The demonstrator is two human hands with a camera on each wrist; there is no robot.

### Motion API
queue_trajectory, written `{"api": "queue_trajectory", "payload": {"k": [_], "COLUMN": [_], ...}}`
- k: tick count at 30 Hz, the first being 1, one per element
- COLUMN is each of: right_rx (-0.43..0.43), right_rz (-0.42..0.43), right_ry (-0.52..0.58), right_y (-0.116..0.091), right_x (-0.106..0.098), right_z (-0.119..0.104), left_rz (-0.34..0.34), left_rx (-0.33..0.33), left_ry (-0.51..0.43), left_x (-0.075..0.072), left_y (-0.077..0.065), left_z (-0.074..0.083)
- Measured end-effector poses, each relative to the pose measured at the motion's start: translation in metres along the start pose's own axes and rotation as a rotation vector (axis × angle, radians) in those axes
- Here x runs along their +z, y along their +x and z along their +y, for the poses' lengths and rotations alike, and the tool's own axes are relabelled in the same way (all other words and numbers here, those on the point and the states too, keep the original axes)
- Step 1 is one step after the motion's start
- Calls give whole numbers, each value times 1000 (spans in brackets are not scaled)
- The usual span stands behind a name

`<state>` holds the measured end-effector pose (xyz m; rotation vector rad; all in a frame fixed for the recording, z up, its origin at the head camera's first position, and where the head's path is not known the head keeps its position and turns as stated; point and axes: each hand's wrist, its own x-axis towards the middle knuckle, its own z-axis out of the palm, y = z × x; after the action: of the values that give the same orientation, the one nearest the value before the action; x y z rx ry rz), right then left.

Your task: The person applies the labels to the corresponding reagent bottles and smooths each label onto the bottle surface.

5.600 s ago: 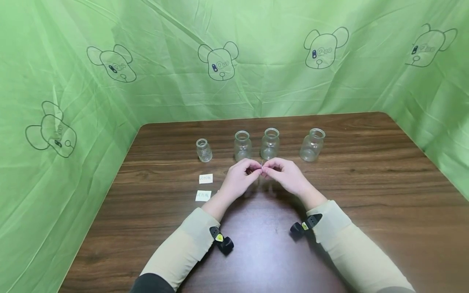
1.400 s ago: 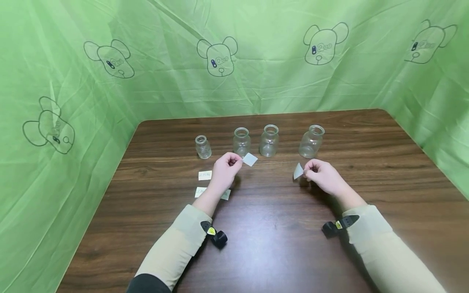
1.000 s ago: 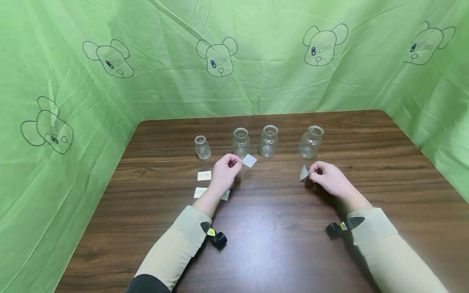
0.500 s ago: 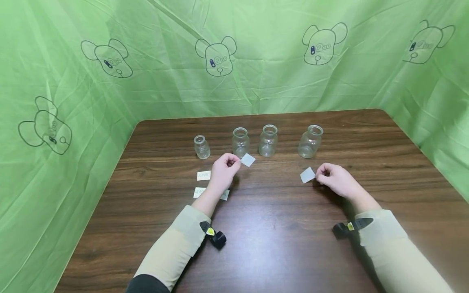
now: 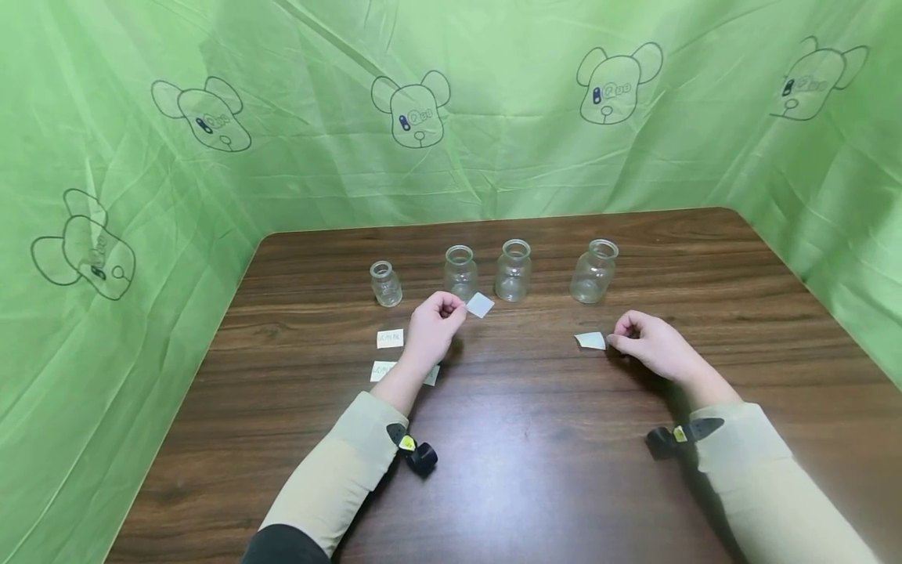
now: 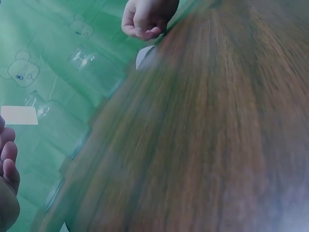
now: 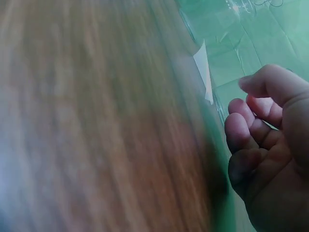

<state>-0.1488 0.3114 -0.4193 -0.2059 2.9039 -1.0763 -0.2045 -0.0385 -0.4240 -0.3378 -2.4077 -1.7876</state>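
Note:
My left hand [image 5: 431, 333] pinches a small white paper label [image 5: 481, 305] by its left corner, in front of the middle glass jars. In the left wrist view the same label [image 6: 19, 115] sticks out past the fingertips. A slightly curled white paper slip [image 5: 590, 341] lies on the table further right. Just beside it my right hand [image 5: 651, 345] has its fingers loosely bent and holds nothing. The right wrist view shows a gap between the slip [image 7: 204, 72] and the thumb and fingers [image 7: 239, 130].
Behind the hands stand a small glass jar [image 5: 386, 284], two larger jars [image 5: 461, 270] [image 5: 513, 272] and another jar [image 5: 594, 272] at the right. Written labels [image 5: 390, 338] [image 5: 383, 371] lie at the left; one more [image 5: 432, 376] is partly under the left forearm. A green curtain [image 5: 479, 180] surrounds the brown table [image 5: 521, 501].
The hands, together earlier, have parted, each with a white piece. The right hand has moved right, turned its slip and let go of it. The left hand stays almost still.

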Motion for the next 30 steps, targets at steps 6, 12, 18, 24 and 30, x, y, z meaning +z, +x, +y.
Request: {"api": "queue_trajectory", "payload": {"k": [6, 12, 18, 24, 30], "right_rx": [-8, -29, -52, -66, -75], "right_rz": [28, 62, 68, 64, 64], "right_ry": [18, 27, 60, 91, 108], "right_y": [7, 19, 28, 38, 45], "right_x": [6, 11, 15, 20, 22], "right_z": [-9, -21, -34, -45, -55], "left_rz": [-8, -23, -30, -65, -81], "left_rx": [16, 12, 21, -2, 13], "left_ry": [-12, 5, 11, 23, 37], "left_x": [6, 12, 18, 23, 26], "left_y": [2, 3, 6, 8, 9], "left_z": [2, 6, 9, 12, 16]}}
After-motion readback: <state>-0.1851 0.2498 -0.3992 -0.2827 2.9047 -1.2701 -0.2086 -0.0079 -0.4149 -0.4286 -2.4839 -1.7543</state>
